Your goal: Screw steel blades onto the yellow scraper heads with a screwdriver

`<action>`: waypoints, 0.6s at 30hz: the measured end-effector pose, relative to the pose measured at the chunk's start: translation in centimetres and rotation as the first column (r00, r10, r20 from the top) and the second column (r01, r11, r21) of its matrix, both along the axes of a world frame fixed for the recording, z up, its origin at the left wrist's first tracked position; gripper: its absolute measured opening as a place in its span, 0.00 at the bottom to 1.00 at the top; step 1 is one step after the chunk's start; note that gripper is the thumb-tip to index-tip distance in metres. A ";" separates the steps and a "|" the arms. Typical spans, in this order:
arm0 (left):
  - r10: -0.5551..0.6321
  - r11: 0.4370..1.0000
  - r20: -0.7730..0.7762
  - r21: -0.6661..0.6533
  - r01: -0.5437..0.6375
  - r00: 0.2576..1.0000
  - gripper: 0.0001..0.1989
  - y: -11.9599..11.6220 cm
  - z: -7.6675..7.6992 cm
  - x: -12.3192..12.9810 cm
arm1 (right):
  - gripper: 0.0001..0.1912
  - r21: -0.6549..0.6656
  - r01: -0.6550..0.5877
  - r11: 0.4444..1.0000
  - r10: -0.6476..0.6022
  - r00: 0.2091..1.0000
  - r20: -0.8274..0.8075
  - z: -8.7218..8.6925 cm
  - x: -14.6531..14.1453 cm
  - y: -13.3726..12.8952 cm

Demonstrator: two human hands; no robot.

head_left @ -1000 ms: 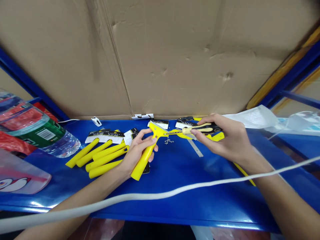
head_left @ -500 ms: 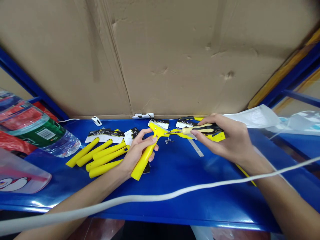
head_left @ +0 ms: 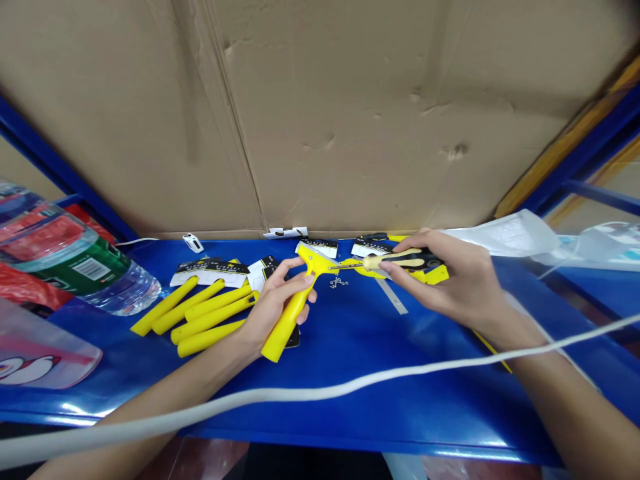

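My left hand (head_left: 277, 303) is shut around a yellow plastic scraper (head_left: 287, 320), its handle slanting down and its head pointing up toward the far side. My right hand (head_left: 450, 277) grips a screwdriver (head_left: 395, 261) with a black-and-yellow handle, and its thin metal shaft reaches the scraper head. Tiny metal screws or washers (head_left: 339, 282) lie on the blue shelf (head_left: 400, 393) just below that tip. Several loose yellow handles (head_left: 210, 319) lie to the left of my left hand.
Printed cards (head_left: 210, 272) and a metal strip (head_left: 391, 297) lie on the shelf. A large water bottle (head_left: 120, 283) and a plastic bag (head_left: 510, 235) flank the work. A white cable (head_left: 300, 393) crosses above my forearms, with cardboard (head_left: 320, 113) behind.
The screwdriver has shifted slightly in my right hand, with its tip staying at the scraper head. My left hand and the scraper show no visible movement.
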State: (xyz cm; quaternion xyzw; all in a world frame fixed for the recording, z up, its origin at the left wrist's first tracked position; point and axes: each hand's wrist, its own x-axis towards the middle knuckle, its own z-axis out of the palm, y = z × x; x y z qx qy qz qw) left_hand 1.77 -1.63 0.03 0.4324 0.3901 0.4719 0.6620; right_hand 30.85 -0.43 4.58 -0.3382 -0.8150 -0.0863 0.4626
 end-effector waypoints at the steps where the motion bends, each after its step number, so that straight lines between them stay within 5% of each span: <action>1: -0.001 1.000 0.001 -0.001 0.001 1.000 0.28 0.0 -0.1 0.0 | 0.09 0.006 -0.001 1.000 0.001 1.000 0.008 0.0 0.0 0.0; 6: 0.014 1.000 0.009 0.007 -0.014 1.000 0.28 -0.1 -0.2 0.1 | 0.11 -0.005 0.008 1.000 -0.008 1.000 0.022 -0.2 0.0 0.3; 13: 0.080 0.997 0.033 -0.019 -0.079 0.996 0.29 0.2 -0.3 -0.1 | 0.16 -0.230 -0.150 0.962 0.151 0.988 -0.012 -0.3 -0.4 0.2; 18: 0.075 0.997 0.036 -0.001 -0.075 0.997 0.32 0.3 -0.6 0.1 | 0.11 -0.142 -0.095 0.985 0.078 0.990 -0.121 -1.0 -0.8 0.3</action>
